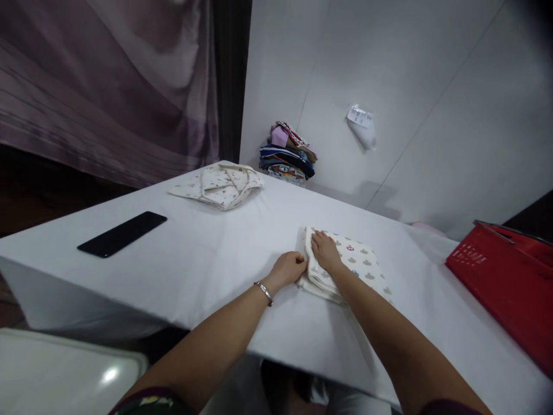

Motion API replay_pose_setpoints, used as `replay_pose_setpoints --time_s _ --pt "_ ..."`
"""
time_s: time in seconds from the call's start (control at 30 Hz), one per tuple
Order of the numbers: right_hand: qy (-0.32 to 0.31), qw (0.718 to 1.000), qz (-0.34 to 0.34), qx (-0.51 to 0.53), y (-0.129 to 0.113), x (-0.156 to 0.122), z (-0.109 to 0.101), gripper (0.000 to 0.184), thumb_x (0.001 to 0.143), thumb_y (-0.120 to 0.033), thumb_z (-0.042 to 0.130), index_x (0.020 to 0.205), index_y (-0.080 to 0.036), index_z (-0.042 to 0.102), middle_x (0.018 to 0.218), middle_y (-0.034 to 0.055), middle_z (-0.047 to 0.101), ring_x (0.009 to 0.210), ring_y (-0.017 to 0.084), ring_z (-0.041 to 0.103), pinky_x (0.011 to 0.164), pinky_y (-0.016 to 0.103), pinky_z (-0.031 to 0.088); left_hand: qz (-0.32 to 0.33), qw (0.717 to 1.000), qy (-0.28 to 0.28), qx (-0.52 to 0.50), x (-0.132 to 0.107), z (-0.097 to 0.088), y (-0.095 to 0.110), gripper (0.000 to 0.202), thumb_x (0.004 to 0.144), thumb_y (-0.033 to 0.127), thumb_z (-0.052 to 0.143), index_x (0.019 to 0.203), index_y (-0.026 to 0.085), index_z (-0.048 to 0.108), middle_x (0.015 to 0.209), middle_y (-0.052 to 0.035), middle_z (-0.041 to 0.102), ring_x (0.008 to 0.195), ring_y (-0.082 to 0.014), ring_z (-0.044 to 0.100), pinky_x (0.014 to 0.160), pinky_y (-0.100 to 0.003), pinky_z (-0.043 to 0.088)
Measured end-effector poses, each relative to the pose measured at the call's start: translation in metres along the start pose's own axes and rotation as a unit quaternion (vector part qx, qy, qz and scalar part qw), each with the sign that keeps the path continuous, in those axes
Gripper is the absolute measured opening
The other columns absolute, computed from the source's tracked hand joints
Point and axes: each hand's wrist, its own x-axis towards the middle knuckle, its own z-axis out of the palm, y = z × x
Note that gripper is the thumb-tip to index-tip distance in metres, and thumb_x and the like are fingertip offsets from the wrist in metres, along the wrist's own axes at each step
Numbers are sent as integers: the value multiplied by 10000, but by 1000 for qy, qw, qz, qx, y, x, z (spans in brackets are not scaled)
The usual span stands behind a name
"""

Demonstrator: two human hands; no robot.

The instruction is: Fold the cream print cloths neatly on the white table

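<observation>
A folded white cloth [365,262] with grey shapes and a few red and blue motifs lies on the white-covered table [173,288]. Its layers show along the left and near edges. My right hand [325,249] rests flat on the cloth's upper left part, fingers stretched out. At the left edge, my left hand [290,268] has its fingers curled in a pinch on the cloth's border; the fingertips are partly hidden. A silver bracelet [264,293] circles my left wrist.
A crumpled printed white garment [222,185] lies at the table's far end. To its left is a black phone-like slab [123,233]. A red basket [505,288] stands at the right. Stacked folded clothes [287,154] sit beyond the far edge by the wall. A white chair [64,369] is at lower left.
</observation>
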Motion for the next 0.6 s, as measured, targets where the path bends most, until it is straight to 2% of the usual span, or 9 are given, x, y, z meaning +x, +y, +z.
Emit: replay_pose_setpoints --time_s 0.23,0.37,0.43,0.5,0.6 --pt "3 1000 7 19 -1 1 2 361 942 -288 300 1221 -185 503 1376 90 428 1288 233 316 1036 423 224 -70 996 -14 53 2 -5 5 148 675 219 499 649 168 636 634 -25 651 593 -135 545 522 -226 331" --pt "5 999 -2 34 -2 0 1 388 936 -416 327 1197 -198 514 1361 95 440 1291 230 304 1036 419 209 -56 998 -18 32 4 -8 0 173 709 227 486 615 165 617 627 -23 639 597 -134 544 542 -235 344" --pt "2 999 0 34 -3 0 1 416 925 -455 342 1206 -194 505 1367 96 432 1298 235 291 1040 419 197 -48 999 5 2 5 -10 -2 234 764 279 463 626 165 613 645 -22 633 616 -135 547 566 -239 361" --pt "0 1000 4 29 -3 0 1 419 925 -455 342 1213 -192 496 1371 98 425 1300 236 285 1040 420 190 -35 998 58 -17 5 -10 -4 273 806 335 444 691 167 626 706 -23 636 654 -135 549 611 -245 385" --pt "3 1000 3 18 -5 -1 0 401 930 -433 341 1210 -190 493 1365 103 429 1292 232 292 1034 416 193 31 992 118 -26 2 -7 -2 248 820 367 465 841 181 628 847 -16 623 697 -122 546 673 -247 408"
